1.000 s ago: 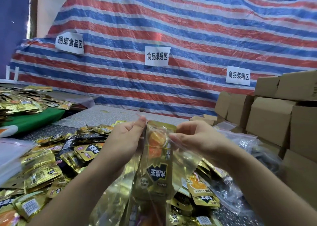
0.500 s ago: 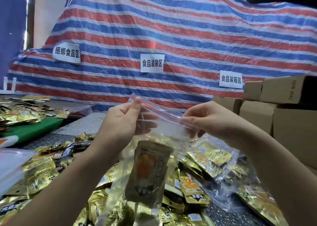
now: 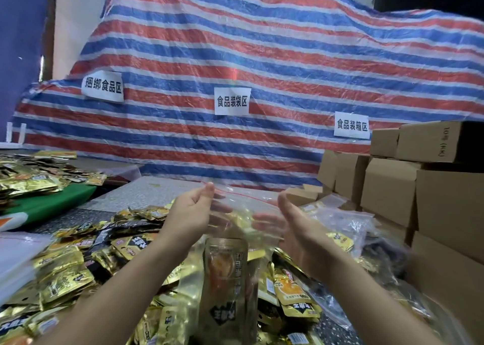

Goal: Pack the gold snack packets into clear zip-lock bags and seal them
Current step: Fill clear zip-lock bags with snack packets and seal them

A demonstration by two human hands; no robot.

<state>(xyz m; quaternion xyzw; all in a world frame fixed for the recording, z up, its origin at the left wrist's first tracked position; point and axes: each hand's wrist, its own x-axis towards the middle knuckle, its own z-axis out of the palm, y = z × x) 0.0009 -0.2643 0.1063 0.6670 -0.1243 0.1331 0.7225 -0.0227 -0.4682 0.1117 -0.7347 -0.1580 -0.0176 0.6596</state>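
Holding a clear bag (image 3: 235, 229) up in front of me over the table (image 3: 146, 190), I pinch its red zip edge at the left corner with my left hand (image 3: 191, 213), thumb on top. My right hand (image 3: 293, 229) sits at the bag's right side, fingers nearly straight behind the plastic; whether it grips I cannot tell. One gold packet (image 3: 226, 287) stands upright inside. Loose packets (image 3: 65, 274) cover the table's near left. Boxes (image 3: 419, 187) stack along the right edge.
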